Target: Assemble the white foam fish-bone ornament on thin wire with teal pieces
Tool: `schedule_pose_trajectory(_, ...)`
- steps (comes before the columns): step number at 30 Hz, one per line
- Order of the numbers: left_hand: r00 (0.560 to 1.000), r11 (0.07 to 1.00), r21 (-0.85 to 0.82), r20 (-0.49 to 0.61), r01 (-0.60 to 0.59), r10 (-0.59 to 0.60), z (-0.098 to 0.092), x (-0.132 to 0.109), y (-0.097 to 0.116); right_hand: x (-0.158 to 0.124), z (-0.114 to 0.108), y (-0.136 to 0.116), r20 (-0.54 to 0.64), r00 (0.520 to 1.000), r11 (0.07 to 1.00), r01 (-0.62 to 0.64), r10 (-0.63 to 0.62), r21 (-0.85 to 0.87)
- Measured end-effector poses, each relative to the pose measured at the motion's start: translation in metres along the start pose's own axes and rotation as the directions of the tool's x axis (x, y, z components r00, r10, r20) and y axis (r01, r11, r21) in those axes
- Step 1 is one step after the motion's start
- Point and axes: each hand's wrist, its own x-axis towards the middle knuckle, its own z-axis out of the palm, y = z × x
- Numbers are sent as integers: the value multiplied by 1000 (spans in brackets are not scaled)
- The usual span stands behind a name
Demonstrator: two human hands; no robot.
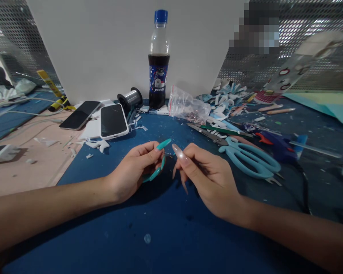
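Inward from the left edge of the flat blue worktop (171, 236), the left hand (134, 167) pinches a thin dark sliver (168, 155), probably for steadiness; whether the narrowed right hand (214, 175) holds anything, I cannot tell.

The blue tabletop (108, 236) carries a wire spool (132, 98) beyond the left hand (135, 167), a Pepsi bottle (159, 62) and plastic bag (188, 104) beyond both, and blue-handled scissors (230, 144) beside the right hand (210, 179)
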Motion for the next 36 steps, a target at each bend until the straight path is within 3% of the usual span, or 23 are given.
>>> schedule_pose_trajectory(36,999,999,35,-34,17,-16,1,-1,2,0,-1,0,25,999,999,-39,39,1)
